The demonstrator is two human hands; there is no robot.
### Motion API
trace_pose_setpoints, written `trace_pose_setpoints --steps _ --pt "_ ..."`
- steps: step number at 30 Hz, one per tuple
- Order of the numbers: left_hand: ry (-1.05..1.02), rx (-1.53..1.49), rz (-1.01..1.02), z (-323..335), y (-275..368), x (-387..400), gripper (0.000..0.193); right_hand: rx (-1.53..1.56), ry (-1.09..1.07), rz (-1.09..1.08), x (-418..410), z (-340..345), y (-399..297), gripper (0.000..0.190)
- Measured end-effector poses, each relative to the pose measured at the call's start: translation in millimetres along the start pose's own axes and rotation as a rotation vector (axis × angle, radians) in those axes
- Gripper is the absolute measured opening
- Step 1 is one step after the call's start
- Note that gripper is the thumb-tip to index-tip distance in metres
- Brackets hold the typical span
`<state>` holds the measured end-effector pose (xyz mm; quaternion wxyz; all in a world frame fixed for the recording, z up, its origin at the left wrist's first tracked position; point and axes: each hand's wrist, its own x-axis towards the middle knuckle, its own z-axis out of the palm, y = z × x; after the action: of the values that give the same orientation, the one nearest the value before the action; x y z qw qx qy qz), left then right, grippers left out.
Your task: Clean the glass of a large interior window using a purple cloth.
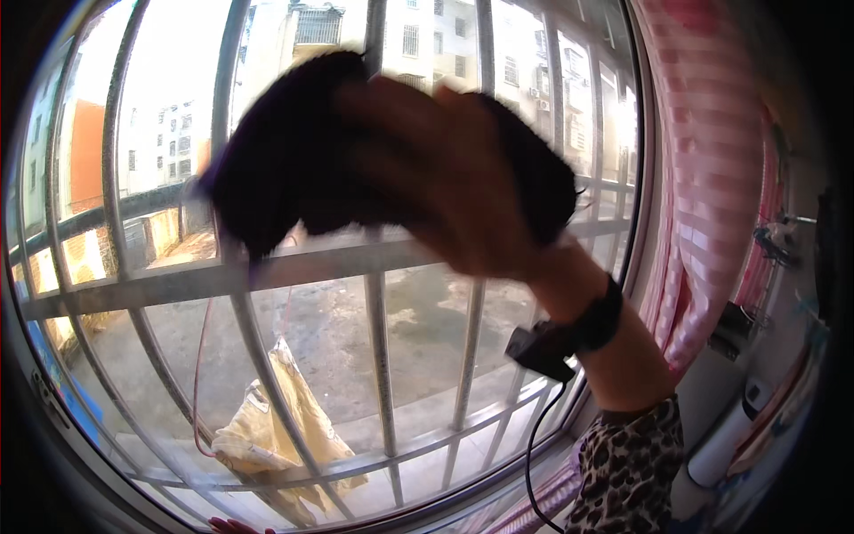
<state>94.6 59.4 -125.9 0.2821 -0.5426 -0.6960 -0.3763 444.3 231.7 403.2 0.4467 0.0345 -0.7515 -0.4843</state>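
Observation:
My right hand [460,180] is raised in front of a window pane [427,320], blurred, with its fingers on a dark, fuzzy-edged cloth [267,160]. The cloth spreads out on both sides of the hand and looks almost black against the daylight. Around the right wrist sits a black strap [600,314] with a small black device [537,350], from which a black cable [530,460] runs down. At the bottom edge only a few fingers of my left hand [239,526] show, by the lower window frame; the rest of it is cut off.
Metal security bars [377,334] stand beyond the glass. Outside, a pale yellow cloth [287,427] hangs low near a thin red cord [199,380]. A pink checked curtain [707,167] hangs at the right. The window's metal frame [87,447] curves along the left, with a latch [50,399].

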Motion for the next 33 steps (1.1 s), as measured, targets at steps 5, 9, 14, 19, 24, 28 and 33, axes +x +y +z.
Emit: trace_pose_setpoints --steps 5,9,14,19,24,28,33 --pt "-0.046 0.033 0.041 0 9 -3 0.086 -0.434 0.377 0.518 -72 -65 188 0.061" --pt "-0.071 0.011 0.052 9 12 -6 0.087 -0.509 0.452 1.31 -104 -97 252 0.06" --pt "-0.075 0.048 0.055 0 21 -1 0.091 -0.567 0.444 0.61 -4 -33 217 0.058" --pt "-0.064 0.074 0.026 -9 9 -10 0.091 -0.117 0.214 -0.152 128 45 32 0.034" --pt "-0.043 0.018 -0.006 -15 16 -12 0.09 0.243 0.033 -0.072 139 30 66 0.035" --pt "-0.039 0.002 0.003 -9 24 -6 0.09 -0.369 0.405 0.484 22 -48 264 0.052" --pt "-0.074 -0.062 -0.019 0 20 -8 0.096 -1.129 0.1 0.713 -106 -118 364 0.034"
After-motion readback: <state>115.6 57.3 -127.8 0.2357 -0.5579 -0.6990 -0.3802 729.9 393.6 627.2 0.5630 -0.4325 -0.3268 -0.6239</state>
